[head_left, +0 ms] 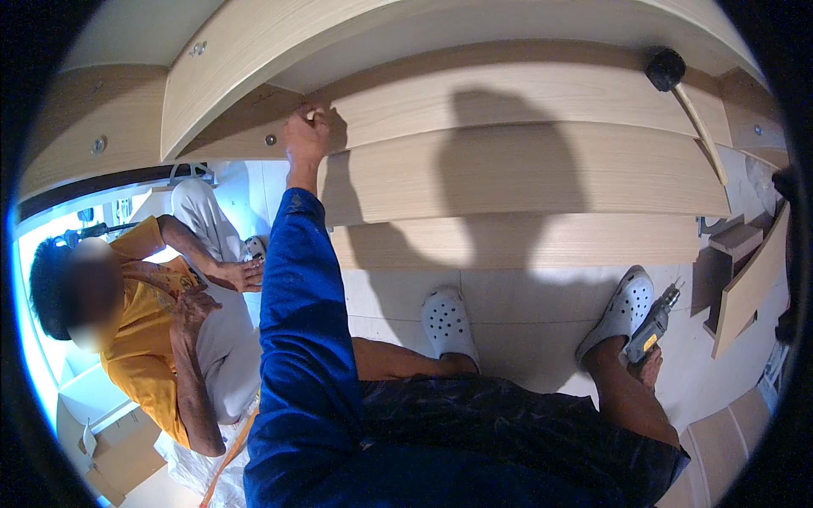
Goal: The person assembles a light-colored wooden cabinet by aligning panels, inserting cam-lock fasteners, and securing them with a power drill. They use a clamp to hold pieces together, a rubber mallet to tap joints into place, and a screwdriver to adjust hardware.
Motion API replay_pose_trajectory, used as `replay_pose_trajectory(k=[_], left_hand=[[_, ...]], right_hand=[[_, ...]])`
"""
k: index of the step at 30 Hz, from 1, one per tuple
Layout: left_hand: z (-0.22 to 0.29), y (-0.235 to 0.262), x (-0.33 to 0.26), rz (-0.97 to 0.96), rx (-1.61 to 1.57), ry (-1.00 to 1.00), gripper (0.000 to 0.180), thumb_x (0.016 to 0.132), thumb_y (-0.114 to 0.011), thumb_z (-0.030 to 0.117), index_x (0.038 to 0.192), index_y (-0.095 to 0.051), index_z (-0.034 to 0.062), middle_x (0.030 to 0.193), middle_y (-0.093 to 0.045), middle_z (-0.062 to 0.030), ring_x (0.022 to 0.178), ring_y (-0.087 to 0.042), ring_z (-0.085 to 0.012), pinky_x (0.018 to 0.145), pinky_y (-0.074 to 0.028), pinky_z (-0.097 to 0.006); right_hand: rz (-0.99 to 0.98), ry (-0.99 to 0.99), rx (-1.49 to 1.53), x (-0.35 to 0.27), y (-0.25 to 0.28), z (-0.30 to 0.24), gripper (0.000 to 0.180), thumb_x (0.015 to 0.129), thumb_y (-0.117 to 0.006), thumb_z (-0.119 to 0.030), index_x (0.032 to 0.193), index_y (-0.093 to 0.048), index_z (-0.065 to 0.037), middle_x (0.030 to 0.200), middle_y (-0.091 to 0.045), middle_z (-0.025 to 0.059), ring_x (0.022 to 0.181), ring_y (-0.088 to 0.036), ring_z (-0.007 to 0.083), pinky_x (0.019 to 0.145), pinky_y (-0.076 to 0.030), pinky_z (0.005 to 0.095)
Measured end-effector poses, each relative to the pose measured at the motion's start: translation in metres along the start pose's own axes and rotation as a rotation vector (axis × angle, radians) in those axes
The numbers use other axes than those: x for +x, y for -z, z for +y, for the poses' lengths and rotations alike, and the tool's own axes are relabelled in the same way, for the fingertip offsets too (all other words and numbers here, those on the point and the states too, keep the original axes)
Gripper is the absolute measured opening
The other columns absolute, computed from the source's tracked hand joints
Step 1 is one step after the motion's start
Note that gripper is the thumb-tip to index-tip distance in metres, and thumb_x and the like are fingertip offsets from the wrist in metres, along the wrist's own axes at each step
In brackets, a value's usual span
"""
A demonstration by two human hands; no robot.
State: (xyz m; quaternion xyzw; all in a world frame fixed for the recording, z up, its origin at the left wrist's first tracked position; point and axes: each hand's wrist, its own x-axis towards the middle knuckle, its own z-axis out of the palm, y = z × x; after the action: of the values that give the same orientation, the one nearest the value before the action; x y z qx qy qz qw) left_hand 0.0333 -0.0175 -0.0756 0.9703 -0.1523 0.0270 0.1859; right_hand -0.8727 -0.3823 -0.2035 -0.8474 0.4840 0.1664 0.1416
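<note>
My left hand (306, 140), at the end of a blue sleeve, reaches forward to the left end of a pale wood-grain drawer or shelf unit. Its fingers are closed against the panel (381, 102), and what they pinch, if anything, is too small to make out. Down beside my right shoe, my right hand (648, 368) grips a grey and yellow power drill (650, 326) whose bit points up and away from me. My leg hides part of that hand. A round metal fitting (271, 140) sits in the side panel near my left hand.
A black-headed mallet (666, 69) leans on the unit at far right. Loose boards (749, 284) stand on the right. At left a person in a yellow shirt (148, 313) sits close by. My white clogs (449, 322) rest on the tiled floor.
</note>
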Motion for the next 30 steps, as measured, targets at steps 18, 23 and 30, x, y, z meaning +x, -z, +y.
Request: replay_pose_trajectory(k=[18, 23, 30], left_hand=[[0.001, -0.021, -0.028, -0.414, -0.405, -0.121, 0.015, 0.093, -0.064, 0.015, 0.097, -0.073, 0.0035, 0.087, -0.074, -0.0119, 0.086, -0.071, -0.0215, 0.086, -0.054, -0.035], [-0.005, -0.029, -0.040, -0.388, -0.424, -0.115, 0.016, 0.091, -0.065, 0.014, 0.099, -0.074, 0.0036, 0.093, -0.076, -0.0125, 0.091, -0.073, -0.0237, 0.089, -0.055, -0.035], [-0.008, -0.042, -0.042, -0.348, -0.486, -0.052, 0.011, 0.089, -0.062, 0.008, 0.089, -0.071, 0.0017, 0.091, -0.074, -0.0093, 0.088, -0.069, -0.0206, 0.087, -0.054, -0.034]], right_hand=[[-0.354, 0.077, -0.429, 0.007, 0.183, -0.111, 0.078, 0.072, -0.081, -0.034, 0.135, -0.045, -0.006, 0.111, -0.062, 0.0208, 0.092, -0.069, 0.0460, 0.078, -0.057, 0.0549], [-0.422, 0.160, -0.407, 0.006, 0.261, -0.162, 0.054, 0.069, -0.085, -0.029, 0.111, -0.064, -0.003, 0.096, -0.074, 0.0191, 0.089, -0.073, 0.0396, 0.080, -0.060, 0.0460], [-0.325, 0.317, 0.242, -0.008, 0.385, -0.221, 0.057, 0.083, -0.076, -0.017, 0.127, -0.049, 0.006, 0.092, -0.068, 0.0139, 0.073, -0.067, 0.0237, 0.070, -0.056, 0.0342]])
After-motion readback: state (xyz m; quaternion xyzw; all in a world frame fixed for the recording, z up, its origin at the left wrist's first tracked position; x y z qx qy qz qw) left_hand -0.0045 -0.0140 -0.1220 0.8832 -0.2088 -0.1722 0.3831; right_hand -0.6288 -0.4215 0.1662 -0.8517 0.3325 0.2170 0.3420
